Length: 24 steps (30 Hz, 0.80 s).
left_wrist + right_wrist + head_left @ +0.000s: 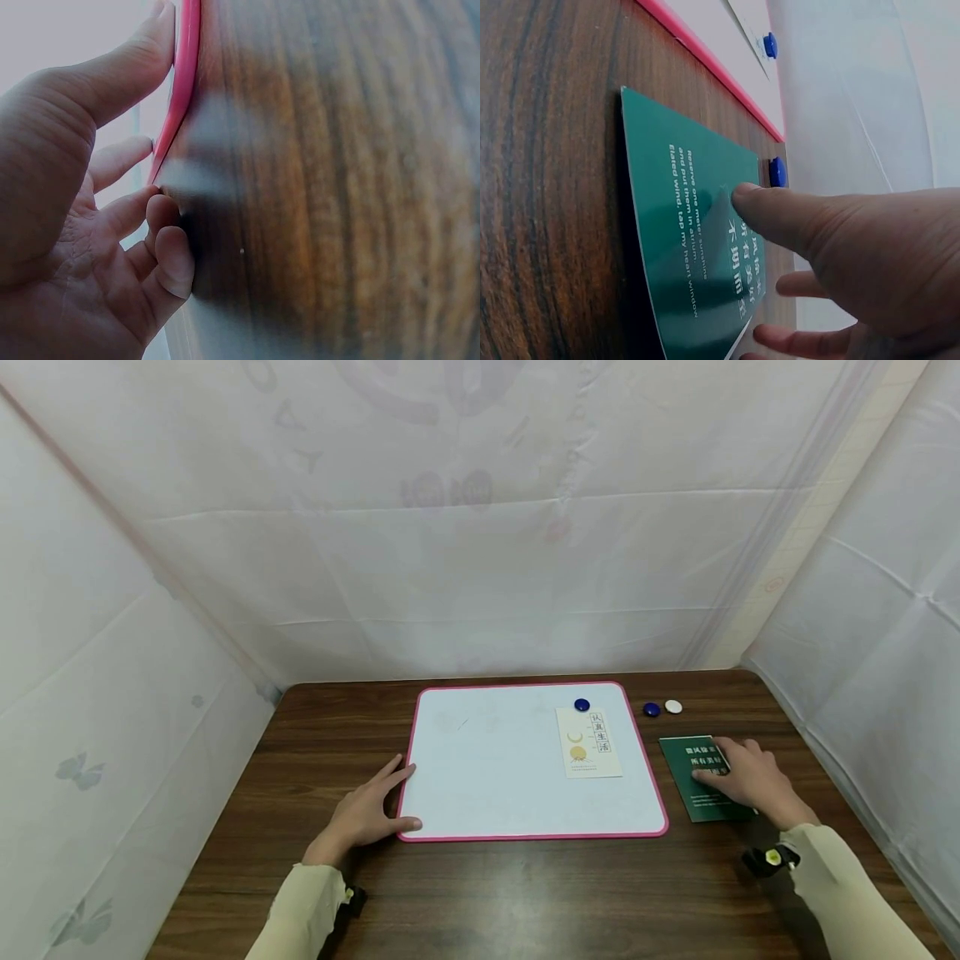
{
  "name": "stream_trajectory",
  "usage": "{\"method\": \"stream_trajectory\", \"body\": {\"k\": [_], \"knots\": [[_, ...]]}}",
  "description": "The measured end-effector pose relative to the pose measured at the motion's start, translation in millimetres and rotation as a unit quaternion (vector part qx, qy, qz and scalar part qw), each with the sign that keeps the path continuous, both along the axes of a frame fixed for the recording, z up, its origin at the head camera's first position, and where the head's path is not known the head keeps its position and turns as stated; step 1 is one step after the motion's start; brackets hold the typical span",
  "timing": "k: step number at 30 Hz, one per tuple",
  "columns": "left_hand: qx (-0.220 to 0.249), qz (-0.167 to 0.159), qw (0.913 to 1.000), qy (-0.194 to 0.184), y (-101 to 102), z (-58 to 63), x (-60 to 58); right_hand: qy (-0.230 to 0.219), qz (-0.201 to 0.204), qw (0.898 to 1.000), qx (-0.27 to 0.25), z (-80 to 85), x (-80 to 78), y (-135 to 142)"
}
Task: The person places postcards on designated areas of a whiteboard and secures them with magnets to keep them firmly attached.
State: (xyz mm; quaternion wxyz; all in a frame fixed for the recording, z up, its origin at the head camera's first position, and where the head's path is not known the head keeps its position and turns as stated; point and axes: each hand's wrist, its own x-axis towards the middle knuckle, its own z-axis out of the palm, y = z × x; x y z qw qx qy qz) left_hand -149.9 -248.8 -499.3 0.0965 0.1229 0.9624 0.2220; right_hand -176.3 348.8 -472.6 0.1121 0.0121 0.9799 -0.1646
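Left grip (363,812) at whiteboard (487,768) edge, right grip (753,777) over green card (684,762), brown table (540,889).

Dark brown wood-grain table (585,897) across the lower half of frame, streaky grain, glare lower centre. Directly on it: pink-rimmed whiteboard (480,760) mid-frame, lying flat. Right of that: blue disc (652,710) just beside white disc (673,707). Below them, green card (684,787) (can't tell if fully flat).
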Motion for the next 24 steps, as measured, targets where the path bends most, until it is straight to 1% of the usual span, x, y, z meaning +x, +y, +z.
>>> {"method": "stream_trajectory", "body": {"k": [3, 14, 24], "knots": [[-0.001, -0.002, 1.0, 0.001, -0.2, -0.1, 0.4, -0.015, -0.005, 1.0, 0.007, 0.5, 1.3, -0.2], [0.001, -0.005, 1.0, 0.006, -0.6, -0.6, 1.2, -0.029, -0.009, 1.0, 0.003, -0.3, 4.1, -3.8], [-0.001, -0.006, 0.9999, 0.008, -0.1, -0.4, 0.5, -0.034, -0.01, 0.999, 0.006, -0.9, 1.6, -4.0]]}}
